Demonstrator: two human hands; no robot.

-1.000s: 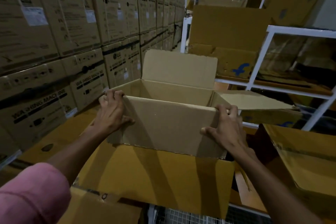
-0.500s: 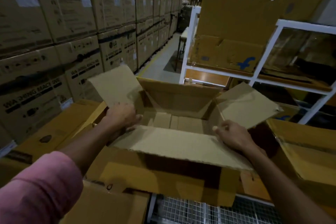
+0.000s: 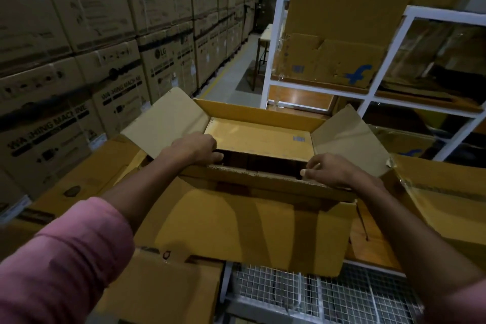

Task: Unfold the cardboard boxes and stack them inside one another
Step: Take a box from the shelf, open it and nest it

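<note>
Nearby, LG "WASHING MACHINE" cartons (image 3: 110,97); both hands' grip (image 3: 196,148) (image 3: 332,172) clamped on box flap (image 3: 263,179).

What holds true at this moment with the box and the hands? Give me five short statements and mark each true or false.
1. Both hands rest on the near edge of the open box. True.
2. The left hand holds a tape roll. False: it grips only cardboard.
3. The box's side flaps stand open outward. True.
4. The right hand is raised clear above the box. False: it lies on the near flap.
5. The white rack stands behind the box to the right. True.
</note>
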